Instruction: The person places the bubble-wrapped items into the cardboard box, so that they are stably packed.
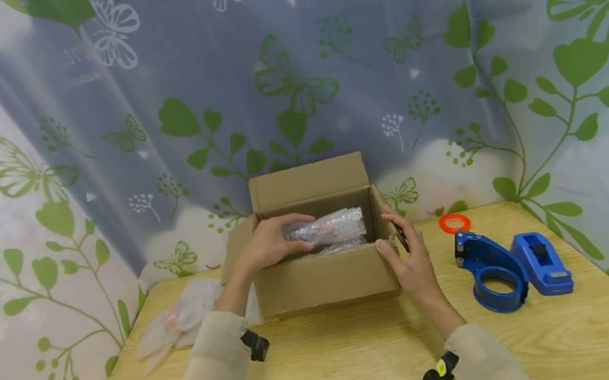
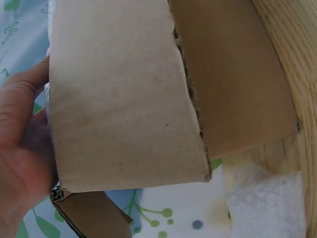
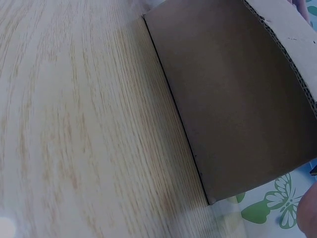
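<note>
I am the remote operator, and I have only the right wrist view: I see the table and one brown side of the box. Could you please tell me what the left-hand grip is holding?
Observer: The left-hand grip holds the left end of a bubble-wrapped bundle at the opening of the cardboard box.
Operator: Thank you. Is the far flap standing up, or is it folded down?
Observer: The far flap stands up, behind the opening.
Operator: And are there any things on the table, to the right of the box?
Observer: Yes, a blue tool with a round ring, a second blue tool beside it, and an orange ring farther back.
</note>
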Motion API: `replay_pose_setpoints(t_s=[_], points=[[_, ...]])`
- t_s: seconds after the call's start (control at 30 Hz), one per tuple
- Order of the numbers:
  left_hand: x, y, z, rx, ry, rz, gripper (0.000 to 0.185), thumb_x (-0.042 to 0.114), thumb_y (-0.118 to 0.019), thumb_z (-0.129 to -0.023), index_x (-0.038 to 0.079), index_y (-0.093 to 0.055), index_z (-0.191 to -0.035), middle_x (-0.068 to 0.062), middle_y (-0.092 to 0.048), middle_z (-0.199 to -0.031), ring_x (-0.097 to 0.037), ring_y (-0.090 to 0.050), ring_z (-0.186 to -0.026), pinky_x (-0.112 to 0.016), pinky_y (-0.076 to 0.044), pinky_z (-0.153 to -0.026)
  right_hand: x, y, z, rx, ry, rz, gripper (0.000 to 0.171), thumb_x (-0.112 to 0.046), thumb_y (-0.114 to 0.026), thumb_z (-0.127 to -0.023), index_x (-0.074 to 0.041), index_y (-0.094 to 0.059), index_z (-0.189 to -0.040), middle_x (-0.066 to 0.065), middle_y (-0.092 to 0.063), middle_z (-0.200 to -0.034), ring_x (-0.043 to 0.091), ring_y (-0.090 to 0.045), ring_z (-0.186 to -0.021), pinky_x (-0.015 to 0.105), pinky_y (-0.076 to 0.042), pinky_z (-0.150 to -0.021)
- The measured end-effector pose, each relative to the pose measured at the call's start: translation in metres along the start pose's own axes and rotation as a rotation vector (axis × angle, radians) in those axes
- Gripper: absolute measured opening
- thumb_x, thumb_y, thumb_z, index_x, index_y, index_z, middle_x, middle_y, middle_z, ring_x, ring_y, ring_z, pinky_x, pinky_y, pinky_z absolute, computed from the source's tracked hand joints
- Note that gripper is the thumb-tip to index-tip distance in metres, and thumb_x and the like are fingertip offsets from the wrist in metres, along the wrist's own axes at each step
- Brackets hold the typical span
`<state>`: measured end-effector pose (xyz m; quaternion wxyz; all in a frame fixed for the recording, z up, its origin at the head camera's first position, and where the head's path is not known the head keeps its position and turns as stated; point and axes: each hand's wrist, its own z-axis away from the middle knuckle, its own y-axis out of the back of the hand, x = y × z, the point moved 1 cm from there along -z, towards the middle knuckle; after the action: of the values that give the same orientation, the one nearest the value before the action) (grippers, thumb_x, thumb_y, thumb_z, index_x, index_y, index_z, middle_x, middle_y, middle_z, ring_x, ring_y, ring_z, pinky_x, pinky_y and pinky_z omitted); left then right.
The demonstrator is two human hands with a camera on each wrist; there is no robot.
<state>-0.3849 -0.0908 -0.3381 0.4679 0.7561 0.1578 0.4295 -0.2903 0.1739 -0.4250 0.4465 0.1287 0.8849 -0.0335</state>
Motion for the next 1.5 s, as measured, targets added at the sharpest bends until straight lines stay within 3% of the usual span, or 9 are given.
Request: replay_pose_setpoints(t_s=[0.4, 0.9, 1.1, 1.33, 1.5], points=[[-0.009, -0.006, 0.001, 0.019, -0.010, -0.022, 0.049, 0.029, -0.082, -0.091, 0.024, -0.069, -0.138, -0.006, -0.064, -0.144, -0.031, -0.058, -0.134, -0.051, -0.050, -0.108, -0.001, -0.003, -0.001, -0.001, 0.010, -0.005, 0.048, -0.003, -0.064, -0.101, 0.001, -0.051, -0.147, 0.014, -0.038, -0.165, 0.038, -0.034, -0.145, 0.064, -0.029, -0.116], [-0.004, -0.007, -0.002, 0.014, -0.049, -0.056, 0.050, 0.030, -0.085, -0.088, 0.024, -0.070, -0.136, -0.005, -0.066, -0.141, -0.028, -0.060, -0.132, -0.048, -0.050, -0.108, -0.003, 0.000, -0.003, -0.005, -0.021, 0.000, 0.048, -0.006, -0.063, -0.102, -0.005, -0.051, -0.148, 0.008, -0.038, -0.166, 0.034, -0.032, -0.147, 0.063, -0.027, -0.120], [-0.005, -0.007, -0.002, -0.009, -0.076, -0.013, 0.051, 0.028, -0.083, -0.090, 0.020, -0.069, -0.138, -0.004, -0.067, -0.139, -0.026, -0.061, -0.131, -0.049, -0.050, -0.108, -0.002, 0.000, -0.002, -0.011, -0.024, 0.008, 0.048, -0.006, -0.063, -0.102, -0.005, -0.051, -0.148, 0.008, -0.038, -0.166, 0.035, -0.032, -0.147, 0.064, -0.027, -0.119], [-0.007, -0.008, 0.000, 0.007, -0.082, 0.035, 0.047, 0.026, -0.080, -0.094, 0.017, -0.068, -0.138, -0.003, -0.070, -0.133, -0.023, -0.063, -0.123, -0.050, -0.051, -0.104, 0.032, 0.000, -0.005, 0.002, -0.013, 0.016, 0.050, -0.008, -0.064, -0.102, -0.013, -0.051, -0.150, -0.002, -0.038, -0.166, 0.031, -0.032, -0.148, 0.063, -0.026, -0.120], [-0.007, -0.007, 0.002, 0.018, -0.095, 0.088, 0.045, 0.024, -0.078, -0.095, 0.014, -0.068, -0.138, -0.005, -0.070, -0.134, -0.024, -0.063, -0.124, -0.050, -0.051, -0.105, 0.041, 0.001, -0.004, -0.004, -0.006, 0.023, 0.050, -0.012, -0.065, -0.103, -0.016, -0.051, -0.150, -0.009, -0.038, -0.165, 0.026, -0.032, -0.148, 0.062, -0.027, -0.120]])
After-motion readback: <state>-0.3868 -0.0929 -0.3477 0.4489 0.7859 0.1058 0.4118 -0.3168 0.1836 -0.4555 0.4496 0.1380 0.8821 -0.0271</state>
